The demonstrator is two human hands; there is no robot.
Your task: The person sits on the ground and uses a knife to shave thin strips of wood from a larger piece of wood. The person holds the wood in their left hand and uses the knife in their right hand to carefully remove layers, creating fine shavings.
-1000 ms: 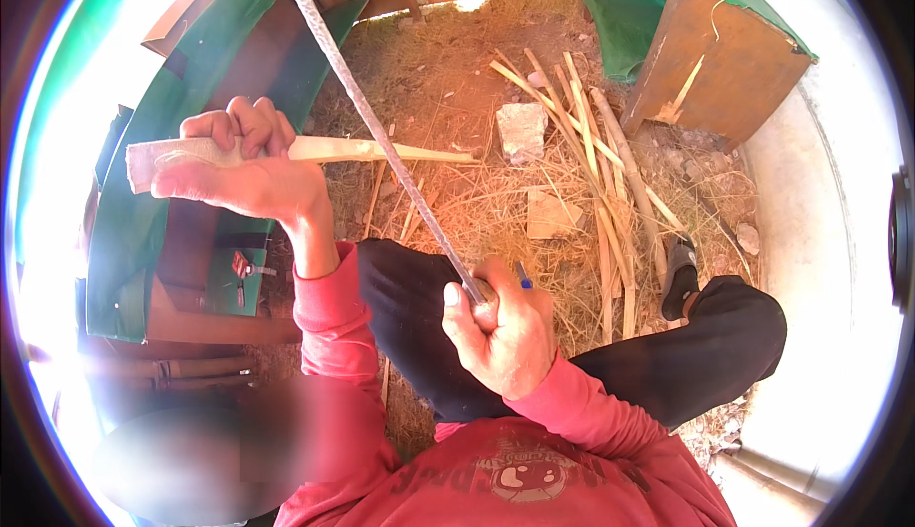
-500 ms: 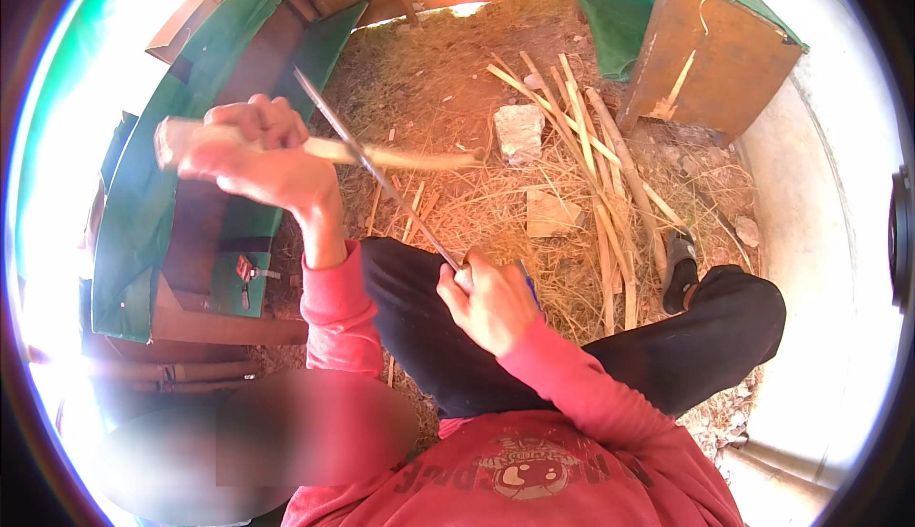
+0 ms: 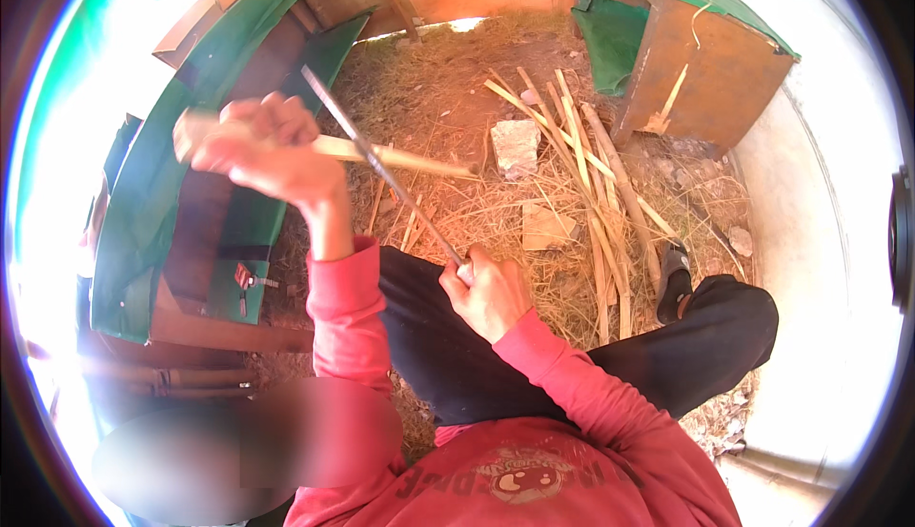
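My left hand [image 3: 276, 151] is closed around a pale wooden stick [image 3: 419, 159], raised at the left and somewhat blurred. One thick, light-brown end pokes out past the fist on the left, while the thinner length runs to the right. My right hand [image 3: 488, 293] grips the handle of a long, narrow-bladed knife [image 3: 338, 112] in front of my lap. Its metal blade slants up and left, crossing over the stick just right of my left hand. I cannot tell whether blade and stick touch.
A bundle of split wood strips and poles [image 3: 605, 203] lies on straw-strewn ground beside my foot [image 3: 675, 284]. A whitish stone block [image 3: 516, 149] and a flat wood piece [image 3: 548, 226] are near it. Wooden boxes with green covers stand left and right [image 3: 710, 74]; a pale wall [image 3: 810, 270] curves at right.
My left hand and the stick have shifted slightly right, and the stick's thin end tilts down a little more. The knife stays nearly in place in my right hand.
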